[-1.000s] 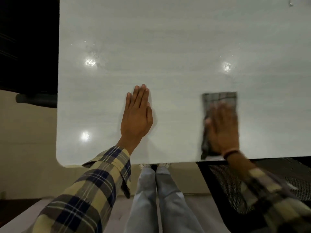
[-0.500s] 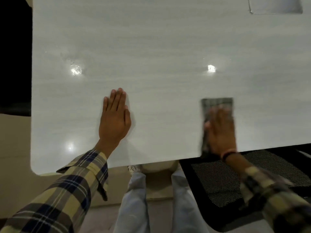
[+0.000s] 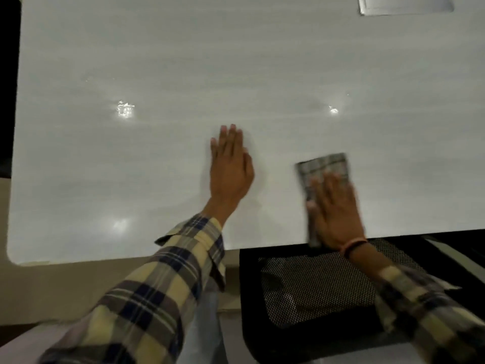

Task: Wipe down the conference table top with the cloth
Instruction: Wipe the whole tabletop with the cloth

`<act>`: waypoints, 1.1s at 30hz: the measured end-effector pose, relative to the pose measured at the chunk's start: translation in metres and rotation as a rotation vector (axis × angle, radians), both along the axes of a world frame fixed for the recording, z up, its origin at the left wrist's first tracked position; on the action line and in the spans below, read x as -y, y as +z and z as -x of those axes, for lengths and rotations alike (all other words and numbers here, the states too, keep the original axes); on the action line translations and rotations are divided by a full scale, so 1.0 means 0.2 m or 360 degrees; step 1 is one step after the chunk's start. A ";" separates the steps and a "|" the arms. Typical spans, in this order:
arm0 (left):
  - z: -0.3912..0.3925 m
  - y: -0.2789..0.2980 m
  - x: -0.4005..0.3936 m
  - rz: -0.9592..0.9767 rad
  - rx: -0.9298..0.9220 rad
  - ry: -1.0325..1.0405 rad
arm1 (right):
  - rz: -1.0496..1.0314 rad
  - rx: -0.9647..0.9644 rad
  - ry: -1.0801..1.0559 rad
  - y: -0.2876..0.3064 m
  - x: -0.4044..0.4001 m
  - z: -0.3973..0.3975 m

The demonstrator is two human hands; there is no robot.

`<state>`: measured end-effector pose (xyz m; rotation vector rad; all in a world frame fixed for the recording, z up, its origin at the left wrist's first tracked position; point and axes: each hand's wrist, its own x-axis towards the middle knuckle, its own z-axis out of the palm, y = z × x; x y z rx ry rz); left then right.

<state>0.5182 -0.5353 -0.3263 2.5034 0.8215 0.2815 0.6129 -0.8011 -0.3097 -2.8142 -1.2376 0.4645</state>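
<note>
The table top (image 3: 157, 61) lies bare across the upper and left parts of the frame, open to a sweeping hand. Obstacles are few: the left hand (image 3: 231, 169) pressed flat at centre, the right hand (image 3: 334, 208) flat on the cloth (image 3: 324, 170) near the lower edge, and a grey inset panel (image 3: 405, 5) at upper right. A mesh chair (image 3: 315, 292) crowds the lower right.

Worn items I see on the person, located from the table edge (image 3: 131, 258): left sleeve (image 3: 147, 306), plaid in pale yellow, navy and grey, cuff unbuttoned and flared, crossing that edge. Right sleeve (image 3: 430, 311), same plaid, blurred, below the edge. Right wrist band (image 3: 353, 246), thin, pinkish beside dark, at the edge. Light blue trousers (image 3: 204, 327), below it.
</note>
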 end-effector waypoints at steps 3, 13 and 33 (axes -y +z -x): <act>-0.08 -0.05 0.14 -0.0075 -0.0085 -0.0006 | 0.0050 0.0060 -0.0391 0.01 -0.06 -0.47; -0.09 -0.08 0.18 -0.0099 -0.0067 0.0075 | -0.0158 0.0006 0.0498 -0.02 -0.03 -0.11; -0.10 -0.08 0.17 -0.0120 -0.0029 0.0100 | 0.0029 0.0016 -0.0038 -0.03 0.18 -0.35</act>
